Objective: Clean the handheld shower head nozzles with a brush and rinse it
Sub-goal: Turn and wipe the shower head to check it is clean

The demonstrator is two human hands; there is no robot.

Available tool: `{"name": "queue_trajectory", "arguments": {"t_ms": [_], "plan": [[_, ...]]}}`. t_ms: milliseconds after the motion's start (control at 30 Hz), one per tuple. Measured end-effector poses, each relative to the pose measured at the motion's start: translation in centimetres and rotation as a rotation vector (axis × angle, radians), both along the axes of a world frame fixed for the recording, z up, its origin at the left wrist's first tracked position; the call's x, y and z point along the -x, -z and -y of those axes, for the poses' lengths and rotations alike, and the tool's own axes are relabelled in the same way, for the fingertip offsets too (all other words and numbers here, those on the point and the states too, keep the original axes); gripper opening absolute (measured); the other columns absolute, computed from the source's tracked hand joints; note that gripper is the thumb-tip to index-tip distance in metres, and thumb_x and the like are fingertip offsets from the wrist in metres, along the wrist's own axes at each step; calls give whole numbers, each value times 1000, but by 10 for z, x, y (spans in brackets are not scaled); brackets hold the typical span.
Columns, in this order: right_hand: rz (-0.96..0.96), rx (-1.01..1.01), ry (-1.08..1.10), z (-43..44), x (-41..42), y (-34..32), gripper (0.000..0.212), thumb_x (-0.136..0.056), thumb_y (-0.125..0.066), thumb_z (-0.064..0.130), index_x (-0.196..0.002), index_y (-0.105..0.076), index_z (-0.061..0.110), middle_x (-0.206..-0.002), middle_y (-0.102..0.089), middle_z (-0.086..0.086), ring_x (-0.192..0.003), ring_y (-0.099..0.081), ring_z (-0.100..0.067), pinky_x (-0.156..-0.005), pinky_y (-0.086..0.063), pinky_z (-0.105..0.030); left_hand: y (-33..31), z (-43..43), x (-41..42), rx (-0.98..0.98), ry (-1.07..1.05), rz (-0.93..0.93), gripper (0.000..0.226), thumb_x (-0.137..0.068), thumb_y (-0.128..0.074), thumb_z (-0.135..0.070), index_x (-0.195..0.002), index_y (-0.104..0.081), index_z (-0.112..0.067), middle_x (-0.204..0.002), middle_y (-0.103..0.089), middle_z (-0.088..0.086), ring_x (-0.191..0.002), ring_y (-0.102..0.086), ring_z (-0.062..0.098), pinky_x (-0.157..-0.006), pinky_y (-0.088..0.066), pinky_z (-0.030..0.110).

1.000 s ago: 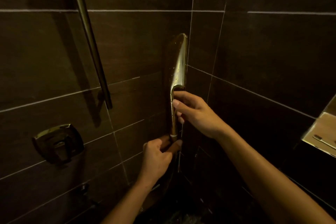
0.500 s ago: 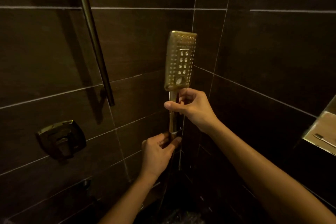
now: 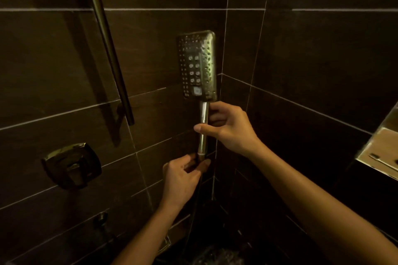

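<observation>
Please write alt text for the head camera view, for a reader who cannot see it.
Two hands hold a rectangular handheld shower head upright, nozzles facing the camera: the right hand grips its handle, the left hand pinches the handle's base. Behind are dark tiled walls with a slide bar and valve handle.

no readable text, labels or numbers anywhere

Slide bar [image 3: 107,49] cut off by the top edge, wall niche [image 3: 385,153] cropped at the right edge, hose below the left hand [image 3: 183,176] lost in darkness, shower head [image 3: 197,66] handle partly covered by the right hand [image 3: 228,129], floor drain [image 3: 165,242] too dim to resolve.
</observation>
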State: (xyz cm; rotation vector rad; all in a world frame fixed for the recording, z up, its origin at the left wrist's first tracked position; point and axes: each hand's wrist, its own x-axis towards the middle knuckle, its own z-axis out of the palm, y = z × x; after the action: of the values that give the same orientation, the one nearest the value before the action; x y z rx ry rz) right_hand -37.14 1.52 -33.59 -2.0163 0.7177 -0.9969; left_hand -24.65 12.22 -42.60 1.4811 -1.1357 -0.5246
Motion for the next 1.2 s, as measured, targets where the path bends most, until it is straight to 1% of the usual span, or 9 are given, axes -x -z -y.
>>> {"name": "queue_trajectory", "arguments": {"t_ms": [100, 200, 333, 467, 567, 667, 767, 933, 1200], "plan": [[-30, 52, -1, -1, 2, -1, 55, -78, -87, 30, -129, -66, 20, -109, -75, 8, -101, -72, -1, -86, -59, -22, -2, -2, 3, -8, 23, -2, 13, -83, -78, -15, -96, -77, -13, -75, -73, -7, -67, -67, -7, -56, -46, 6], [-5, -120, -191, 1, 8, -9, 43, -91, -75, 19, -133, -64, 17, -123, -70, 5, -115, -67, -5, -93, -56, -21, -3, -4, 3, 0, 57, -7, 8, -83, -78, -13, -92, -77, -11, -72, -72, -8, -64, -67, -6, -54, -46, 7], [66, -339, -358, 3, 15, -13, 40, -96, -65, 7, -136, -60, 9, -133, -68, -9, -122, -67, -21, -104, -54, -37, 0, -3, -1, 1, 67, 3, 12, -82, -80, -20, -94, -79, -17, -81, -78, -5, -77, -74, 6, -64, -54, 15], [80, -230, -199, -1, 11, -13, 38, -81, -83, 13, -116, -71, 8, -114, -75, -10, -106, -74, -21, -95, -60, -41, 1, -3, -1, 33, 30, 6, 11, -80, -82, -20, -89, -80, -15, -73, -77, -5, -67, -71, 3, -57, -49, 13], [58, -98, -96, -4, 8, -10, 39, -72, -91, 21, -106, -73, 12, -105, -76, -4, -99, -74, -14, -88, -62, -35, 2, -5, 1, 24, 13, -1, 8, -79, -83, -19, -85, -79, -16, -65, -72, -11, -59, -66, -2, -53, -44, 9], [-5, -136, -162, -2, 13, -13, 36, -79, -86, 20, -112, -71, 15, -111, -74, 0, -106, -71, -11, -91, -58, -31, 0, -9, 3, 18, 40, -17, 7, -79, -82, -17, -84, -77, -19, -63, -72, -16, -60, -67, -3, -53, -45, 8], [-11, -243, -305, 2, 18, -15, 37, -88, -77, 12, -123, -67, 11, -121, -72, -7, -114, -70, -18, -100, -56, -38, -1, -10, 0, 39, 63, 2, 7, -80, -81, -15, -86, -78, -18, -69, -74, -15, -67, -70, -3, -57, -48, 8], [23, -70, -182, -4, 9, -11, 34, -79, -86, 12, -107, -70, 6, -101, -74, -6, -96, -74, -23, -89, -61, -38, 2, -10, -1, 78, -4, 21, 12, -77, -84, -13, -89, -80, -11, -70, -73, -14, -66, -69, -4, -57, -46, 7], [-50, -119, -283, -5, 9, -13, 33, -91, -74, 14, -122, -68, 10, -119, -74, 0, -112, -71, -11, -96, -58, -31, 2, -12, -6, 66, 48, 8, 16, -80, -82, -16, -96, -80, -17, -84, -79, -9, -79, -75, 3, -67, -55, 14]]}}
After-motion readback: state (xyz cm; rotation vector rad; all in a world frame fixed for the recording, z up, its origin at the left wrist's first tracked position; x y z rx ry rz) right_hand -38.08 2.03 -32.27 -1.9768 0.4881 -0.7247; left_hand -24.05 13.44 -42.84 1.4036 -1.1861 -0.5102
